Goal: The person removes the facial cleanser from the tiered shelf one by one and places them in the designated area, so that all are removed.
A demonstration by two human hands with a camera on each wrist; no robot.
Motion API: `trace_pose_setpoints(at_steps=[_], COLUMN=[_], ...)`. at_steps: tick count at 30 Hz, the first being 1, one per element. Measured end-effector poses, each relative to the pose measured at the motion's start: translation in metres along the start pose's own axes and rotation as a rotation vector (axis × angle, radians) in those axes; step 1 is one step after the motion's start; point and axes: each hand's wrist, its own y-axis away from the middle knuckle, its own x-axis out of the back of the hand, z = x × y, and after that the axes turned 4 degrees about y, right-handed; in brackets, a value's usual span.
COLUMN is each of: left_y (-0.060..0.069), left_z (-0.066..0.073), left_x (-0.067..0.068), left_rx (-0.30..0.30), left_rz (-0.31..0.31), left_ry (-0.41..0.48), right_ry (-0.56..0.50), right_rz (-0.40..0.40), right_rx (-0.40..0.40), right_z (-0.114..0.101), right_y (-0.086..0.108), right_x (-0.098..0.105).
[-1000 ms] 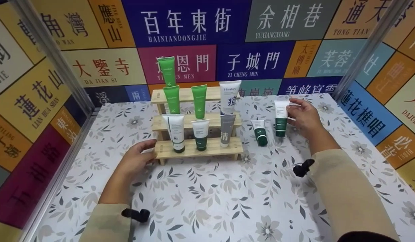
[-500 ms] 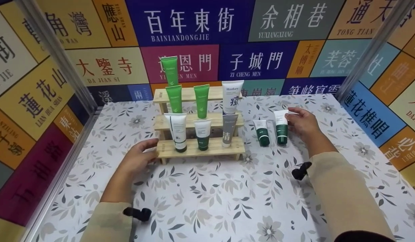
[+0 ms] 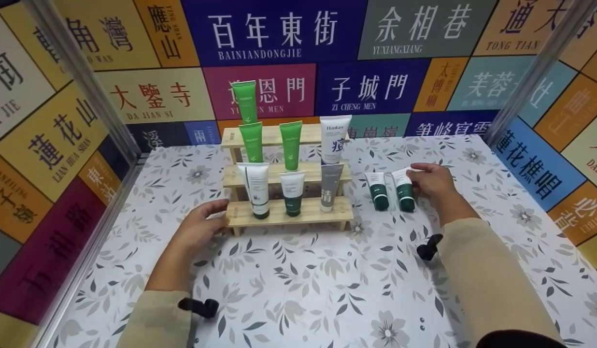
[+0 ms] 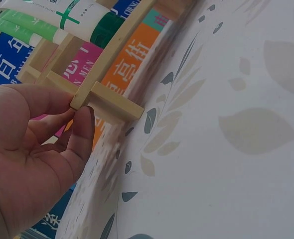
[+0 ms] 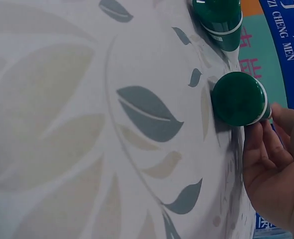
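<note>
My left hand pinches the left end of the lowest shelf of a three-tier wooden display rack; the left wrist view shows thumb and fingertips at the shelf's corner. At the right, my right hand holds a white-and-green squeeze tube by its upper part. This tube lies on the table, its green cap toward me. A matching tube lies just left of it. Part of my right fingers is hidden behind the tube in the right wrist view.
Several tubes stand on the rack: green ones, a large white one, a white one with a dark cap, a white-and-green one and a grey one. Printed panels enclose the floral-covered table.
My right hand has lowered the tube from a raised position toward me and down onto the table, beside the matching tube. My left hand has stayed at the rack's end.
</note>
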Motion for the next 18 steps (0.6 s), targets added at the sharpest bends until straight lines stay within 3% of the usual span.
trace_pose_setpoints(at_steps=[18], left_y=[0.0], left_z=[-0.0003], left_x=[0.0002], left_rx=[-0.015], left_rz=[-0.007], left_ry=[0.01], right_ry=[0.082], right_rz=[0.018], right_rx=[-0.078], right_z=[-0.0015], right_y=[-0.0037], right_x=[0.0])
